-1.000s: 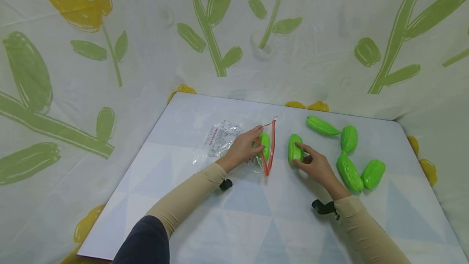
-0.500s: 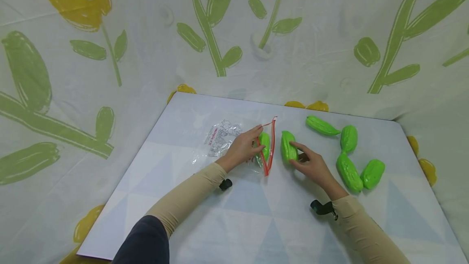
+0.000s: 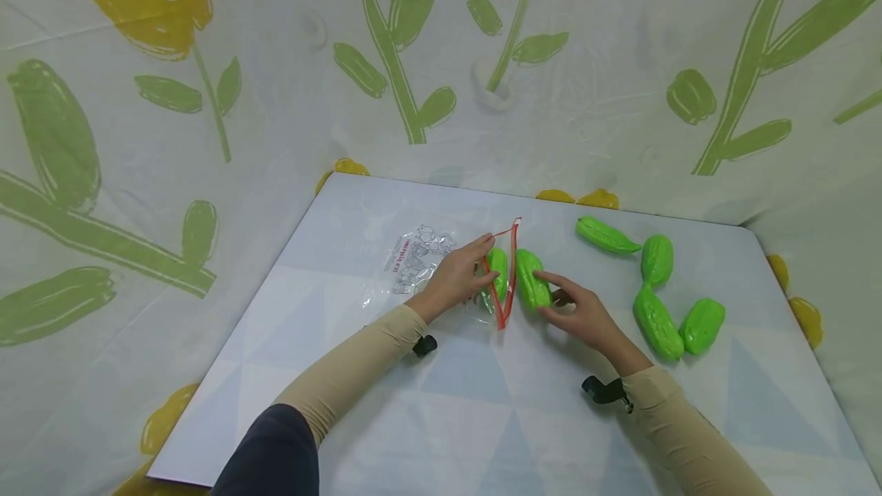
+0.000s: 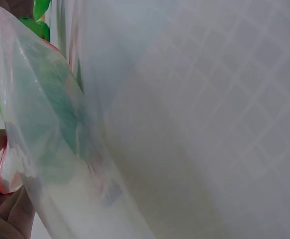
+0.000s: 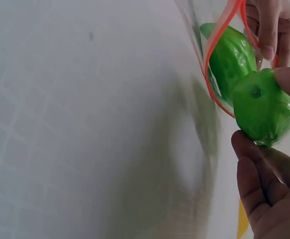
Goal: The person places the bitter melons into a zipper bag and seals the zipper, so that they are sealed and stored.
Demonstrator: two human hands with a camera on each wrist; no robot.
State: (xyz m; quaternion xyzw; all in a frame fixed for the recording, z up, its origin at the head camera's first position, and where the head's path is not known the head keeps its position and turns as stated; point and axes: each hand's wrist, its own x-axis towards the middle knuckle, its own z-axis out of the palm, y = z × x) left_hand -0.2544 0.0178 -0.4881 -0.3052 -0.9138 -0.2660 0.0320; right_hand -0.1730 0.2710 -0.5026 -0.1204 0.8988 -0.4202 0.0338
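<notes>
A clear plastic zip bag (image 3: 422,257) with a red-edged mouth lies on the table, its opening to the right. My left hand (image 3: 455,275) pinches the bag's red rim and holds the mouth apart. One bright green ridged gourd (image 3: 499,268) is inside, near the opening. My right hand (image 3: 584,315) grips another green gourd (image 3: 534,282) between thumb and fingers, just outside the mouth. In the right wrist view this held gourd (image 5: 262,105) overlaps the red rim; whether they touch, I cannot tell. The left wrist view shows the bag (image 4: 45,109) close up, with green showing through.
Several loose green gourds lie at the right of the table: one at the back (image 3: 606,236), one below it (image 3: 658,260), a long one (image 3: 657,323) and one farther right (image 3: 702,326). A flower-printed curtain (image 3: 276,83) surrounds the table (image 3: 441,435).
My right hand has moved left with the green gourd, bringing it up to the bag's red mouth and tilting it. My left hand and the bag have stayed nearly still.
</notes>
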